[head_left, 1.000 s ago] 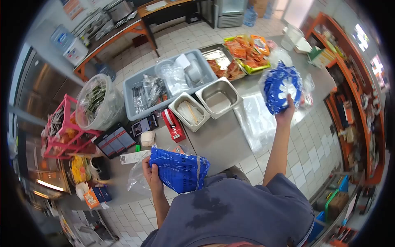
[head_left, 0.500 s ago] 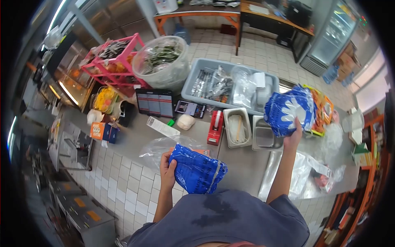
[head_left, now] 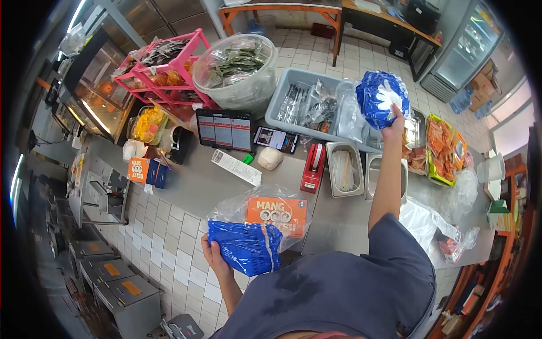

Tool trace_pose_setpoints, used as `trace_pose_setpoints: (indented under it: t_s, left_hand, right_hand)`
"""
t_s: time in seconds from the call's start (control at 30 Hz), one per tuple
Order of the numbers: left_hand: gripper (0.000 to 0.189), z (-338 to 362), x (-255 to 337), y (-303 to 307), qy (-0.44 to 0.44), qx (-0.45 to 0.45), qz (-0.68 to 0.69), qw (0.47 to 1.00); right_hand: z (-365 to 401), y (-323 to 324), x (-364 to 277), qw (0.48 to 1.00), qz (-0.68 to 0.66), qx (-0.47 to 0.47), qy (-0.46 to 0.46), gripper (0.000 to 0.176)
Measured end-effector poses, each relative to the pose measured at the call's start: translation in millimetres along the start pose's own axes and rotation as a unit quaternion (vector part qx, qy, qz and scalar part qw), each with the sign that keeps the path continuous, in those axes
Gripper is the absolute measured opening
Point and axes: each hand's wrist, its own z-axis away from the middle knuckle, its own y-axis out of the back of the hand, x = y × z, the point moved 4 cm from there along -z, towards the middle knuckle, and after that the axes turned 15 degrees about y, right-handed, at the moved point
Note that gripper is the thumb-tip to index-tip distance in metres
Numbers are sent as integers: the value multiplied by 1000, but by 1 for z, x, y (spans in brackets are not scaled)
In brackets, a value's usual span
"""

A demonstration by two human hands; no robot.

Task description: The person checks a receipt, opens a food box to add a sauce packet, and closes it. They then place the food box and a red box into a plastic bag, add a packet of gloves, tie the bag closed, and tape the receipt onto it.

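Observation:
My left hand (head_left: pixel 217 257) is closed on the edge of a blue glove pack (head_left: pixel 244 247), a crinkled plastic packet at the table's near edge. Right behind it, an orange "Mang Katsu" box (head_left: pixel 276 213) lies in a clear plastic bag (head_left: pixel 232 208). With my right arm stretched forward, my right hand (head_left: pixel 394 125) grips a second blue glove pack (head_left: pixel 381 97), which has a white hand printed on it. That pack is held up over the right end of the grey-blue tub (head_left: pixel 272 113), hiding part of it.
Left of the tub are a tablet (head_left: pixel 224 130), a phone (head_left: pixel 275 139) and a round pale bundle (head_left: pixel 270 159). A red tape dispenser (head_left: pixel 313 168) stands beside two metal pans (head_left: pixel 345 169). Farther right sits a yellow-green tray (head_left: pixel 442 176) of orange packets.
My right hand has carried its glove pack forward, away from my body. My left hand's pack has lowered and shifted left, and the orange box now shows. The view has shifted.

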Motion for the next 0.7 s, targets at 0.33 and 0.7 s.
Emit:
trace_pose_setpoints:
  t_s: [0.33, 0.7]
  left_hand:
    - [39, -11, 22, -50, -73, -83, -143, 984]
    - [45, 26, 70, -201, -371, -293, -390, 790]
  right_hand:
    - [8, 58, -18, 909, 373, 83, 167, 52]
    - [373, -93, -50, 807, 268, -481, -217, 61]
